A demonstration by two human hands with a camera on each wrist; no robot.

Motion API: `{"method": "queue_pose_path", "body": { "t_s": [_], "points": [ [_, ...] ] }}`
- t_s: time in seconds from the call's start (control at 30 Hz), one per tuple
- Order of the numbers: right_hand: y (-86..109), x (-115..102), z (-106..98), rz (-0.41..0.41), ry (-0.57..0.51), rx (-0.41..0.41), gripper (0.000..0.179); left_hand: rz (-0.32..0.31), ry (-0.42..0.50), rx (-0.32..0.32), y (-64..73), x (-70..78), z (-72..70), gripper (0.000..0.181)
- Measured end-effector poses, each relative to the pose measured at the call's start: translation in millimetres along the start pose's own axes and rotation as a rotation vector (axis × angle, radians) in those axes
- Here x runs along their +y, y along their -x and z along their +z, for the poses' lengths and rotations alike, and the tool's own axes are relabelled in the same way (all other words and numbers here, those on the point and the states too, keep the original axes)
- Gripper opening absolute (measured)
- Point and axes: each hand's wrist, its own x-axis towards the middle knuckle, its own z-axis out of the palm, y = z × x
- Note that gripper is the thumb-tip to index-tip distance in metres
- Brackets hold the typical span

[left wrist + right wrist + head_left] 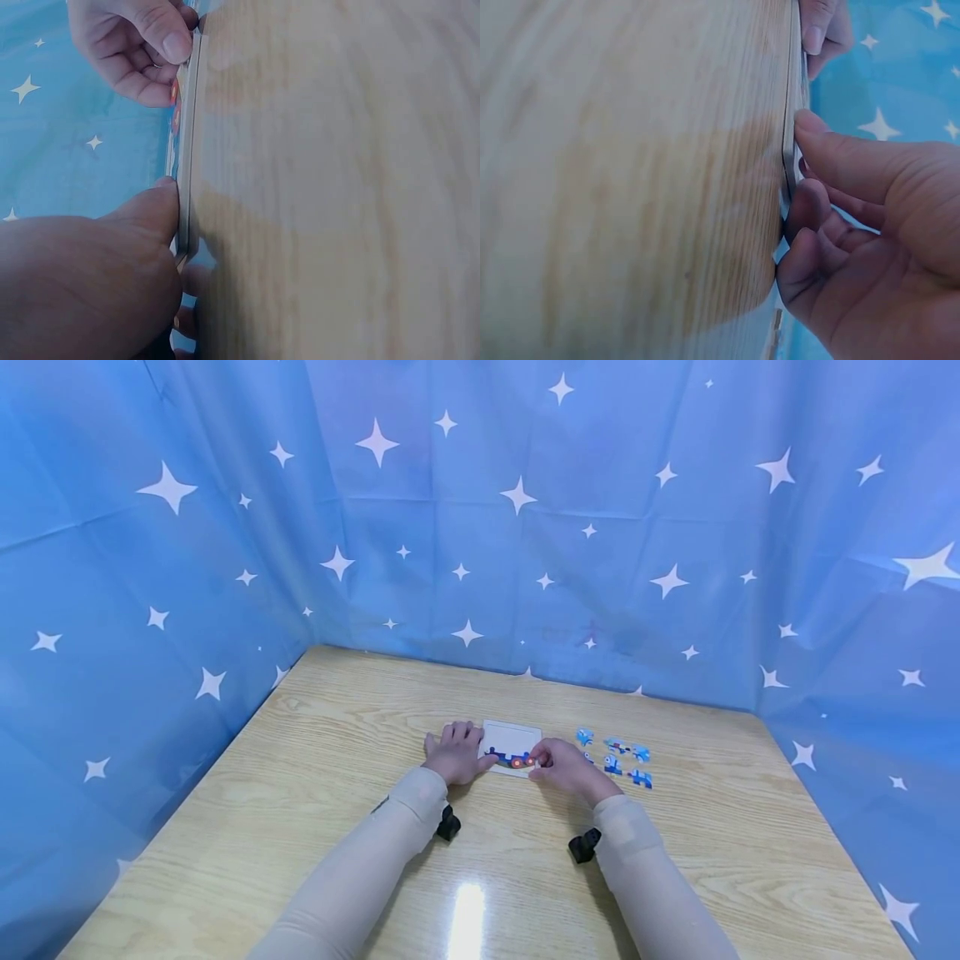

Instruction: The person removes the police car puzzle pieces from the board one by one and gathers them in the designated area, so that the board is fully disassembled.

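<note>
A shallow white puzzle tray (512, 732) lies on the table, with a strip of joined blue train pieces with red wheels (513, 760) along its near side. My left hand (456, 756) rests at the tray's left edge, fingers stretched forward and thumb on the near-left corner. At the near-right corner my right hand (564, 767) has curled fingers and pinches the end puzzle piece with red on it, mostly hidden by the fingertips. In the right wrist view the right thumb (840, 154) lies on the tray's edge, other fingers bent below it.
Several loose blue puzzle pieces (612, 765) lie on the wooden table (360, 727) to the right of the tray, close beyond the right hand. A blue curtain with white stars (517, 568) hangs behind the table and along its sides.
</note>
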Motion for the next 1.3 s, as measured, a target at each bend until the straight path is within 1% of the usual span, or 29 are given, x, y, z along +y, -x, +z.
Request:
{"method": "queue_pose_path", "body": {
  "t_s": [0.13,0.37,0.63,0.8,1.0,1.17,1.3],
  "points": [
    [1.0,1,-1,-0.023,0.004,0.001,0.017,0.001,-0.004,0.002,1.0,0.2,-0.5,0.071],
    [1.9,0,-1,-0.01,0.027,0.016,0.016,0.0,-0.003,-0.008,3.6,1.2,-3.3,0.073],
    [2.7,0,-1,-0.031,0.048,0.035,0.016,0.001,0.0,-0.004,5.6,2.5,-4.6,0.072],
    [3.6,1,0,-0.04,0.051,0.045,0.016,0.002,0.003,0.01,11.7,6.3,-8.5,0.07],
    [3.5,0,0,-0.054,0.071,0.055,0.017,-0.005,0.004,0.006,19.2,10.5,-14.8,0.068],
    [5.3,1,0,-0.095,0.09,0.044,0.02,-0.017,-0.003,-0.009,17.2,10.2,-13.9,0.069],
    [5.7,2,0,-0.105,0.093,0.038,0.021,-0.02,-0.003,-0.001,17.3,10.4,-13.8,0.069]
  ]
}}
